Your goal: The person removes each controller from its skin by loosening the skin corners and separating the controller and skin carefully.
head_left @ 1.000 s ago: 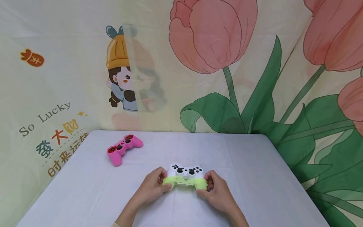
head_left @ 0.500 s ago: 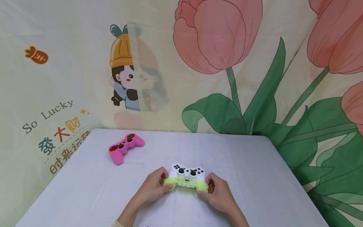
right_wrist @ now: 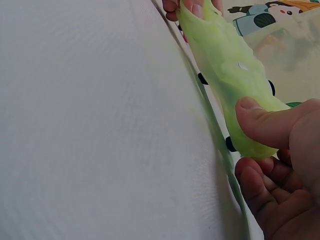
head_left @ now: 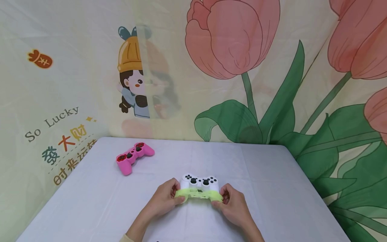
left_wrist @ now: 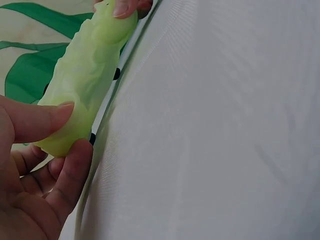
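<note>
A white game controller (head_left: 200, 184) with black sticks and buttons sits between my hands in the head view. A yellow-green, translucent silicone sleeve (head_left: 215, 195) covers its near side and handle ends. My left hand (head_left: 164, 199) pinches the sleeve's left end. At the right end, my right hand (head_left: 235, 203) pinches it the same way. In the left wrist view the thumb of my left hand (left_wrist: 37, 172) presses on the sleeve (left_wrist: 82, 80), its fingers beneath. The right wrist view has my right hand (right_wrist: 287, 165) with its thumb on the sleeve (right_wrist: 235, 70). The controller is mostly hidden there.
A pink game controller (head_left: 133, 158) lies at the back left of the white-covered table (head_left: 266, 178). Behind the table hangs a printed curtain (head_left: 169, 131) with tulips, a cartoon figure and lettering. A small dark bit shows at the bottom edge.
The head view has shifted slightly, so everything appears a little farther right. Both hands keep their grip on the sleeve, and the controller's tilt differs only slightly.
</note>
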A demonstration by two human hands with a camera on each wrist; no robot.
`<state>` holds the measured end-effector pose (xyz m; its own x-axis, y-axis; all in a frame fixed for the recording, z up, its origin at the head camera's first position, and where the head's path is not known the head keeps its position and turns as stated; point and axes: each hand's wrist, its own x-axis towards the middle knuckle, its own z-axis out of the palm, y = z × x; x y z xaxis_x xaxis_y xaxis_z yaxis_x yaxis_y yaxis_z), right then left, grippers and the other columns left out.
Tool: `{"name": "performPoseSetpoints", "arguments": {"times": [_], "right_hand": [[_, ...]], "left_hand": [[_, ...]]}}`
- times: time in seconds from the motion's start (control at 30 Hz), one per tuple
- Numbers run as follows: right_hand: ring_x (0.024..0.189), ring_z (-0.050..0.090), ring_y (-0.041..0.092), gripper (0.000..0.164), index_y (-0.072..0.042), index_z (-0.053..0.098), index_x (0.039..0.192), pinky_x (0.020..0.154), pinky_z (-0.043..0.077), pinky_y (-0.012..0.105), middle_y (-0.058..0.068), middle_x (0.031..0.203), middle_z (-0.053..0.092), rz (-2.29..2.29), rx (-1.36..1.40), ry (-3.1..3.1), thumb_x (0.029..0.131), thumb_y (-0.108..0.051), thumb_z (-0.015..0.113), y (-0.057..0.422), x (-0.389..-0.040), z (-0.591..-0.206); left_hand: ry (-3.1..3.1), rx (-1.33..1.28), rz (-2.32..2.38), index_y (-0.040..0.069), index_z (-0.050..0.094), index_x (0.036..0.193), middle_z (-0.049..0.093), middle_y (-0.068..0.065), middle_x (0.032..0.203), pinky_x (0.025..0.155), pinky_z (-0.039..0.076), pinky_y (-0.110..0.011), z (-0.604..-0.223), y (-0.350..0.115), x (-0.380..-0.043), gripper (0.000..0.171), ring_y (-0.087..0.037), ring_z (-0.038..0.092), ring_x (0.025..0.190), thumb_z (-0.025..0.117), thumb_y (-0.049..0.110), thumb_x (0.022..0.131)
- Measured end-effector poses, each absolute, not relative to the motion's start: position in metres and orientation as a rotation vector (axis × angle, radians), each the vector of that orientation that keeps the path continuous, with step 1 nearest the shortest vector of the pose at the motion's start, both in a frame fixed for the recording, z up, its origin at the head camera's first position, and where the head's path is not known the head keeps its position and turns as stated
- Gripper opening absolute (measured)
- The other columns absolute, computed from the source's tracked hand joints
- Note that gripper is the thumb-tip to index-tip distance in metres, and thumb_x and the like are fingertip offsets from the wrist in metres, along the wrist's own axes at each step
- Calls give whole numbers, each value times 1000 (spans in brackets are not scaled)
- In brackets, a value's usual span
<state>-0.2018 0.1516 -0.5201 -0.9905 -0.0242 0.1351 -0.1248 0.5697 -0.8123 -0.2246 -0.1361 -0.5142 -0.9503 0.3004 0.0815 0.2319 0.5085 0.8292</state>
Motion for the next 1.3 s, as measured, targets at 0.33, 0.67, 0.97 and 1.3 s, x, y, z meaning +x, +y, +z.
{"name": "performPoseSetpoints", "arguments": {"times": [0.33,0.67,0.97,1.3], "right_hand": [[72,51,13,44,-11,58,92,63,44,22,-1,79,56,1379,65,-2670,74,-13,98,147,-203,-522],[73,51,14,37,-10,59,93,62,44,23,0,79,57,1351,16,-2667,78,-5,93,147,-203,-523],[74,53,14,35,-9,60,93,63,47,22,0,80,59,1345,32,-2657,78,-2,91,147,-205,-525],[77,59,14,31,-9,66,96,68,54,22,1,88,64,1425,102,-2610,78,6,87,146,-205,-524]], "left_hand": [[2684,455,1465,13,57,101,55,0,89,69,45,-25,-517,-133,-225,33,-15,52,81,87,18,88],[2703,463,1444,14,58,100,56,1,88,69,45,-25,-520,-130,-225,31,-14,53,80,87,15,87],[2732,438,1424,15,58,99,55,1,87,69,45,-25,-520,-128,-225,30,-14,52,80,86,13,87],[2720,430,1420,14,61,100,58,2,88,71,46,-25,-518,-127,-225,27,-14,54,81,84,10,87]]}}
